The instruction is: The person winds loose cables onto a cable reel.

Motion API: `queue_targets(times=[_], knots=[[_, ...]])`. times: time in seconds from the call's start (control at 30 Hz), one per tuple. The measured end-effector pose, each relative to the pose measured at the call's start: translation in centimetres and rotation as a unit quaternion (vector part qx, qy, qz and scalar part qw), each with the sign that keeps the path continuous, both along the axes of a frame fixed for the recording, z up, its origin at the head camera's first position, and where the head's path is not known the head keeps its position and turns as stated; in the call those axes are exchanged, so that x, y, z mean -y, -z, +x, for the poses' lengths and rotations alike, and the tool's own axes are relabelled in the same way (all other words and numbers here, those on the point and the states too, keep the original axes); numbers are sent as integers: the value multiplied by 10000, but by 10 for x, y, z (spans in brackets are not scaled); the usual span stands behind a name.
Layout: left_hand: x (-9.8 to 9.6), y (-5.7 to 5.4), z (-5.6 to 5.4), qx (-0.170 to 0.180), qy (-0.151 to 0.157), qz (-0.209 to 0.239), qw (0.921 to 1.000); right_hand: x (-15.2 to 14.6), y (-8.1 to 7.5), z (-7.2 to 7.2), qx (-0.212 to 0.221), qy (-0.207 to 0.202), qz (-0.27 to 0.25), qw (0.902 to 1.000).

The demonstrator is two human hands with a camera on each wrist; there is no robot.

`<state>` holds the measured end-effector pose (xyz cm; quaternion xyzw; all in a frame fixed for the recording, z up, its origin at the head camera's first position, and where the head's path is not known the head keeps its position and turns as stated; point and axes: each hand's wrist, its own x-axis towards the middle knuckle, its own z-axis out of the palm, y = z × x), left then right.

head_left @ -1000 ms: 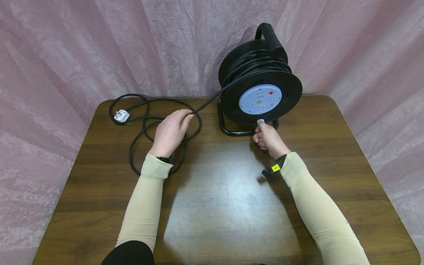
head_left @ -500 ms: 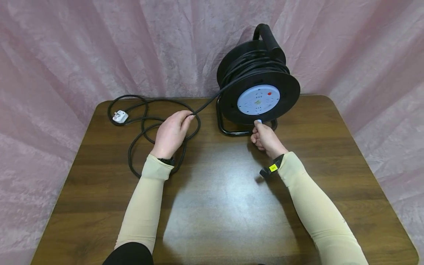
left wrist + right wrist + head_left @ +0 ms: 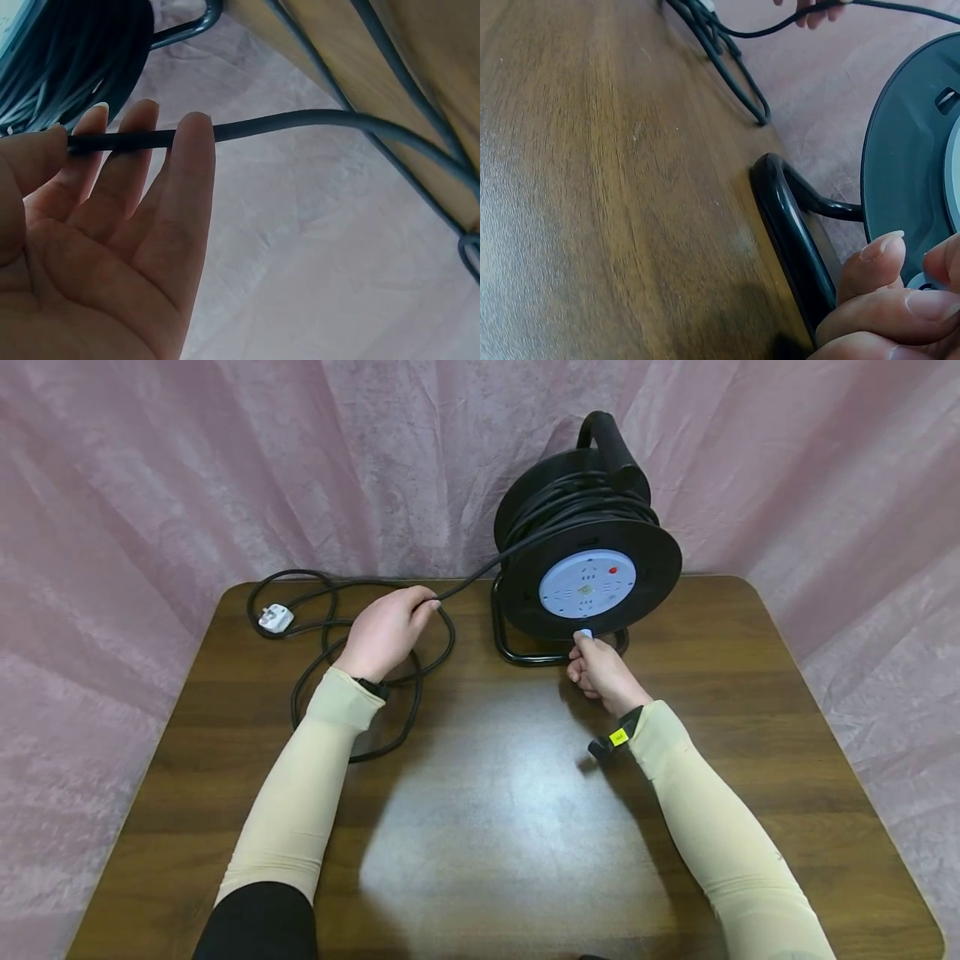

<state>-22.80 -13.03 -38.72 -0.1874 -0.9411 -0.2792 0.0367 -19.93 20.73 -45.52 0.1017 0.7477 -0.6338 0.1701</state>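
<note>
A black cable reel [image 3: 654,568] stands upright at the back of the table, its round pale blue socket panel [image 3: 587,583] facing me. My left hand [image 3: 386,631] pinches the black cable [image 3: 292,120] between thumb and fingers, left of the reel. From there the cable slants up to the wound coils [image 3: 573,497]. In the left wrist view it lies across the fingers, which are fairly straight. Low on the reel's face, my right hand [image 3: 606,677] pinches a small pale blue knob [image 3: 587,633] between thumb and curled fingers. Those fingers cover most of the knob in the right wrist view.
Loose cable loops [image 3: 408,727] lie on the brown wooden table [image 3: 525,827] at left, with a white plug [image 3: 276,618] among them. The reel rests on a black tube stand [image 3: 528,658] and has a black carrying handle [image 3: 611,447]. A pink curtain [image 3: 300,468] hangs behind.
My left hand has moved up toward the table's back edge, taking the cable with it; the left forearm swung left. My right hand stays at the knob, nearly still.
</note>
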Motion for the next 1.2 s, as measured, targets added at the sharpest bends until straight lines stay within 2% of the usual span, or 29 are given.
queue_targets(times=[0.23, 0.4, 0.7, 1.2], knots=[[-8, -8, -21, 272, 70, -508, 9983, 0, 0, -1, 48, -34, -40, 10000], [-16, -7, -27, 497, 117, -862, 9950, 2, -1, -1, 98, -40, -75, 9999], [-24, -2, -21, 425, 292, -1029, 9934, 7, -2, -2, 166, -34, -321, 9993], [-34, -3, -15, -20, 433, -855, 9954, 30, 0, -4, 363, -115, -733, 9966]])
